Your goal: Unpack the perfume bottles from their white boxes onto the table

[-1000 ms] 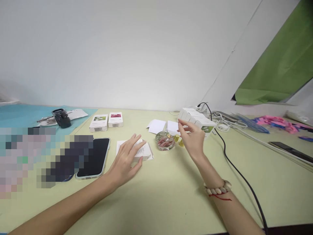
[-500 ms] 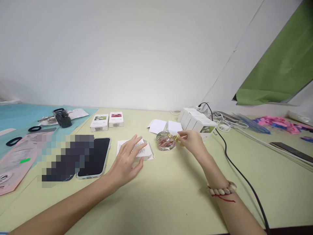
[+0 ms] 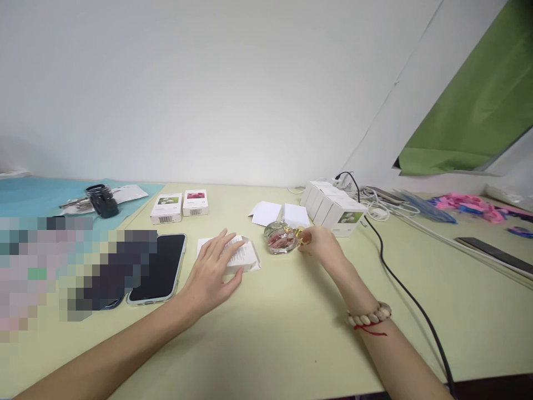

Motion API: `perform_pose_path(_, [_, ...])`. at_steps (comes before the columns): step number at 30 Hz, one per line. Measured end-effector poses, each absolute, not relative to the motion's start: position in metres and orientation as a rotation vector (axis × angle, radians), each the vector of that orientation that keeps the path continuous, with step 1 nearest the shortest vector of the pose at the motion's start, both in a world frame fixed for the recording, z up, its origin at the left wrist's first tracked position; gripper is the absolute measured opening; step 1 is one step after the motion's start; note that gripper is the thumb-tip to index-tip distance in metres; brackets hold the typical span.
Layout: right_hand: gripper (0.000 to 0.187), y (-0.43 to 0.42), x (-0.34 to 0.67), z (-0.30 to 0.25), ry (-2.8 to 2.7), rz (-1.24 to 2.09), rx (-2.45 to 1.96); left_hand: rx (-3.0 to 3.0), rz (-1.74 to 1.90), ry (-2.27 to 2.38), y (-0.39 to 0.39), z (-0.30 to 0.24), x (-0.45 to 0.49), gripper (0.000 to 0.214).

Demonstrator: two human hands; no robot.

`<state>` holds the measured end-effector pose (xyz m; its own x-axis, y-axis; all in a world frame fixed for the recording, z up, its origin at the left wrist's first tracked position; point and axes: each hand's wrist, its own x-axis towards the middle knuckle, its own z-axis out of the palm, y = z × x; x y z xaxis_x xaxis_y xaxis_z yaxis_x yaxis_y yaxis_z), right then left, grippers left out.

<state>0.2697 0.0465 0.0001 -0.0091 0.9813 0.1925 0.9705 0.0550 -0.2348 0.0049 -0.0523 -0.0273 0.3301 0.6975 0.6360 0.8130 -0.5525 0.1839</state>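
My left hand lies over a white printed box, fingers spread and touching its top. The box rests on the table with a white flap or paper around it. To its right lies a clear rounded glass container with pinkish contents and a gold-coloured end on its right side. My right hand has its fingers curled on that gold end. The fingertips are partly hidden. A beaded bracelet and red string circle the right wrist.
White folded cards lie behind the glass container. A row of white boxes stands at the back right, beside a black cable. Two small boxes sit back left. A phone and dark jar are left.
My right hand has shifted slightly, its fingers curling lower around the gold end. My left hand stays on the white box. The view has shifted a little.
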Motion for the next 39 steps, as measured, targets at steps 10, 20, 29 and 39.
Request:
perform_pose_path(10, [0.034,0.050,0.283,-0.004,-1.883,-0.119,-2.071,-2.229,-0.795,-1.617,-0.040,-0.039,-0.004,0.069])
perform_pose_path(20, [0.028,0.024,0.238,0.023,-1.816,-0.138,-1.384,-2.311,-0.859,-1.672,-0.034,-0.034,-0.010,0.072])
perform_pose_path(29, [0.022,-0.002,0.197,0.009,-2.392,0.188,-1.212,-2.357,-0.999,-1.588,-0.040,-0.033,-0.007,0.073])
perform_pose_path(39, [0.019,0.003,0.193,-0.004,-2.343,0.337,-1.005,-2.449,-1.038,-1.507,-0.041,-0.032,-0.006,0.075])
